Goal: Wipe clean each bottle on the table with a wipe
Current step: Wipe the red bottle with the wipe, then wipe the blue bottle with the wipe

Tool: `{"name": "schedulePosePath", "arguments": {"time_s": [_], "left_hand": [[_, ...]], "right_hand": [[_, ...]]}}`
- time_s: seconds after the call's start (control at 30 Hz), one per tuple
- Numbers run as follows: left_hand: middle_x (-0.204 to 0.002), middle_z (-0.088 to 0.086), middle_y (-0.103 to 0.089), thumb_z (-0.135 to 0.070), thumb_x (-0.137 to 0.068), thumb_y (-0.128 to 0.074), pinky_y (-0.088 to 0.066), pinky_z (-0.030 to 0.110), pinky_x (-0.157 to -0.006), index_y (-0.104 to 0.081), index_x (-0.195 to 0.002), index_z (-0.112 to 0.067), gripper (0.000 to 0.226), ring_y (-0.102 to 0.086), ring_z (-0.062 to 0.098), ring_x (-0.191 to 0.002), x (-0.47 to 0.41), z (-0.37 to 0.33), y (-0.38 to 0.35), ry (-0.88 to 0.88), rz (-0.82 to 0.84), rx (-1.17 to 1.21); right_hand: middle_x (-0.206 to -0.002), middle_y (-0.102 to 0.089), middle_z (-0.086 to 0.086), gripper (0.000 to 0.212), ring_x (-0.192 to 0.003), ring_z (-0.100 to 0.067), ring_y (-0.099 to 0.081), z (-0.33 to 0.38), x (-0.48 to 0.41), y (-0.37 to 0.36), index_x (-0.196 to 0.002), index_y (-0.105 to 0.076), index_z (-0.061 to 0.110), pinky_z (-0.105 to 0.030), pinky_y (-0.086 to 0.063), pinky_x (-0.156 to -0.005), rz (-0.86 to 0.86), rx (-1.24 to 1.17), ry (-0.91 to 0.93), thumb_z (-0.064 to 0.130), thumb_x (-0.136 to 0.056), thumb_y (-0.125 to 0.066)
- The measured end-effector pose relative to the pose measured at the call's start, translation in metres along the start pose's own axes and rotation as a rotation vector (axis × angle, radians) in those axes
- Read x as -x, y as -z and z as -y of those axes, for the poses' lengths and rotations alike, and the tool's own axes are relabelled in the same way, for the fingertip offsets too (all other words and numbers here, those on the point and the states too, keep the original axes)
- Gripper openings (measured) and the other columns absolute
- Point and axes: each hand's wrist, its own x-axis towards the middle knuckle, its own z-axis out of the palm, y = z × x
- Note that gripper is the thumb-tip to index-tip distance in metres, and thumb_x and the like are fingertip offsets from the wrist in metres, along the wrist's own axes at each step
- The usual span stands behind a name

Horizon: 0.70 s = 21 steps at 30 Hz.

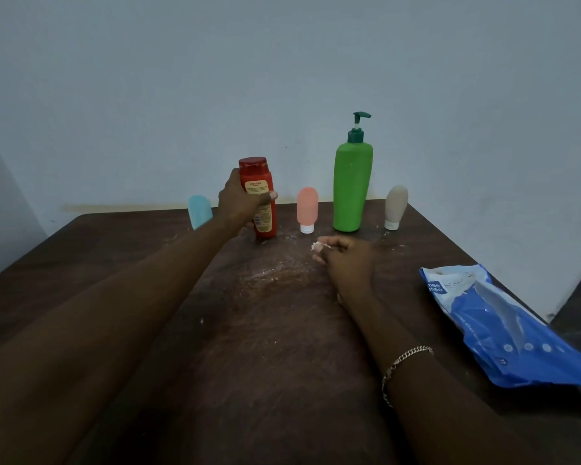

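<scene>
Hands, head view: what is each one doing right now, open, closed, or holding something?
Left hand: closed, fingers curled round the red bottle.
Right hand: closed, fingers pinching a small white wipe.

On my monitor: matt, powder-streaked wood table (282, 330); glossy plastic red bottle (261, 182) and green pump bottle (352, 189); shiny, crinkled wipes packet (503, 330).
</scene>
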Motion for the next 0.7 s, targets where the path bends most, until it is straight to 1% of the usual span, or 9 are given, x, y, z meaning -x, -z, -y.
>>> {"name": "schedulePosePath", "arguments": {"time_s": [0.1, 0.2, 0.3, 0.37, 0.4, 0.5, 0.6, 0.67, 0.7], "left_hand": [[-0.137, 0.005, -0.058, -0.032, -0.082, -0.081, -0.059, 0.052, -0.086, -0.042, -0.139, -0.019, 0.07, -0.059, 0.031, -0.123, -0.005, -0.001, -0.002, -0.001, 0.017, -0.034], [-0.137, 0.006, -0.058, -0.032, -0.083, -0.08, -0.058, 0.041, -0.078, -0.042, -0.138, -0.018, 0.068, -0.059, 0.031, -0.123, -0.009, -0.001, -0.005, 0.005, 0.028, -0.051], [-0.136, 0.007, -0.059, -0.03, -0.083, -0.08, -0.054, 0.036, -0.075, -0.043, -0.136, -0.016, 0.066, -0.06, 0.031, -0.122, -0.01, -0.001, -0.008, 0.007, 0.03, -0.058], [-0.135, 0.007, -0.059, -0.03, -0.083, -0.081, -0.053, 0.035, -0.074, -0.043, -0.135, -0.016, 0.066, -0.06, 0.032, -0.122, -0.011, 0.001, -0.009, 0.007, 0.035, -0.057], [-0.135, 0.007, -0.059, -0.03, -0.083, -0.081, -0.053, 0.036, -0.076, -0.043, -0.135, -0.016, 0.066, -0.06, 0.032, -0.122, -0.011, 0.001, -0.009, 0.005, 0.036, -0.06], [-0.137, 0.008, -0.058, -0.029, -0.082, -0.081, -0.054, 0.044, -0.089, -0.041, -0.136, -0.016, 0.068, -0.06, 0.033, -0.123, -0.009, -0.001, -0.007, 0.003, 0.035, -0.086], [-0.139, 0.009, -0.056, -0.03, -0.081, -0.083, -0.055, 0.048, -0.095, -0.036, -0.138, -0.016, 0.075, -0.059, 0.034, -0.124, -0.002, -0.005, -0.002, 0.046, 0.053, -0.103], [-0.142, 0.01, -0.054, -0.033, -0.08, -0.083, -0.055, 0.043, -0.095, -0.031, -0.143, -0.017, 0.083, -0.059, 0.033, -0.124, 0.009, -0.009, 0.003, 0.051, 0.05, -0.137], [-0.141, 0.009, -0.054, -0.035, -0.079, -0.084, -0.053, 0.04, -0.093, -0.032, -0.143, -0.018, 0.085, -0.058, 0.032, -0.124, 0.017, -0.009, 0.007, 0.021, 0.023, -0.181]], "right_hand": [[-0.071, -0.074, -0.004, 0.014, -0.073, -0.024, -0.073, 0.0, 0.0, 0.0, -0.079, -0.074, 0.015, -0.048, -0.061, -0.074, 0.014, 0.039, 0.016, 0.001, -0.078, -0.074], [-0.07, -0.074, -0.005, 0.013, -0.074, -0.027, -0.073, 0.0, 0.0, -0.001, -0.079, -0.074, 0.016, -0.05, -0.06, -0.075, 0.023, 0.052, 0.014, 0.003, -0.078, -0.075], [-0.069, -0.074, -0.003, 0.013, -0.072, -0.024, -0.073, 0.001, 0.001, -0.001, -0.081, -0.074, 0.017, -0.049, -0.06, -0.074, 0.03, 0.078, 0.013, 0.004, -0.079, -0.074], [-0.07, -0.074, -0.002, 0.011, -0.073, -0.023, -0.073, 0.001, 0.002, 0.0, -0.084, -0.075, 0.014, -0.048, -0.061, -0.073, 0.033, 0.089, 0.011, 0.005, -0.08, -0.074], [-0.07, -0.074, -0.002, 0.01, -0.072, -0.024, -0.073, 0.001, 0.002, 0.0, -0.085, -0.075, 0.014, -0.048, -0.061, -0.073, 0.036, 0.097, 0.016, 0.005, -0.08, -0.074], [-0.07, -0.074, -0.003, 0.01, -0.072, -0.025, -0.073, 0.0, 0.002, 0.001, -0.084, -0.075, 0.014, -0.05, -0.06, -0.073, 0.041, 0.113, 0.027, 0.006, -0.079, -0.075], [-0.07, -0.074, -0.003, 0.011, -0.072, -0.023, -0.073, -0.001, 0.001, 0.001, -0.082, -0.074, 0.017, -0.049, -0.061, -0.073, 0.05, 0.113, 0.026, 0.007, -0.078, -0.076], [-0.07, -0.074, -0.004, 0.011, -0.069, -0.021, -0.072, -0.001, 0.001, 0.001, -0.082, -0.074, 0.018, -0.045, -0.061, -0.073, 0.061, 0.118, 0.029, 0.008, -0.078, -0.076], [-0.07, -0.074, -0.005, 0.011, -0.066, -0.021, -0.07, -0.001, 0.002, 0.001, -0.082, -0.074, 0.019, -0.043, -0.06, -0.071, 0.072, 0.122, 0.035, 0.008, -0.079, -0.076]]}}
